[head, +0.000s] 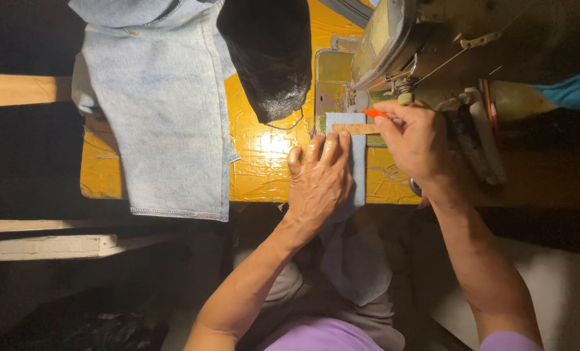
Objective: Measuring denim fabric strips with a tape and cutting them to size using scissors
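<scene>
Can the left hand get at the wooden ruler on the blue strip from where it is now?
Probably yes: the left hand lies flat on the blue strip, fingertips just short of the wooden ruler, with nothing between.

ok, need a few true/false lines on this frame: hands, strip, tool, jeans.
1. The left hand lies flat on the pale blue denim strip. True.
2. The right hand holds a small orange tool. True.
3. The faded blue jeans lie right of the sewing machine. False: they lie to its left.
4. The glossy yellow table top is bare wood. False: it shows a shiny yellow covering.
5. A tan wooden ruler crosses the strip. True.
</scene>
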